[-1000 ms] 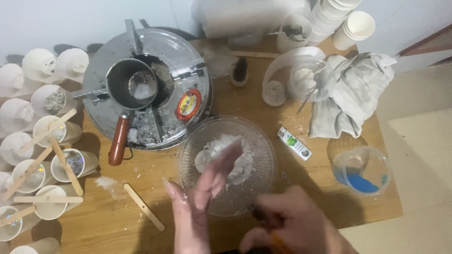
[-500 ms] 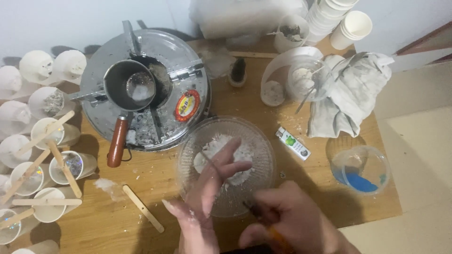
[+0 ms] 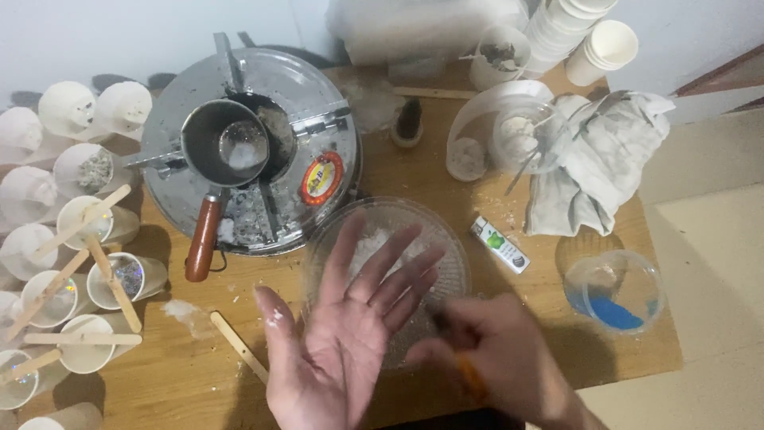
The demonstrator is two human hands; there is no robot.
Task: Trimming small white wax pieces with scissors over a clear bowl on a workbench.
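My left hand [image 3: 346, 334] is held palm up with fingers spread, over the near edge of a clear glass bowl [image 3: 450, 255] that holds white flaky material. White bits cling to the palm and thumb. My right hand [image 3: 497, 358] is closed around a thin orange-handled tool [image 3: 469, 378], blurred, just right of the left palm above the bowl's near rim.
A round metal stove [image 3: 318, 119] with a small pot and its brown handle [image 3: 200, 239] stands behind the bowl. Several paper cups with wooden sticks [image 3: 87, 279] line the left. A loose wooden stick [image 3: 237, 345], a lighter [image 3: 500, 244], a grey cloth [image 3: 593, 171] and a plastic cup with blue powder [image 3: 614, 291] lie around.
My left hand has turned from edge-on over the bowl to flat, palm up, and drawn nearer to me. My right hand with the tool has moved in beside it.
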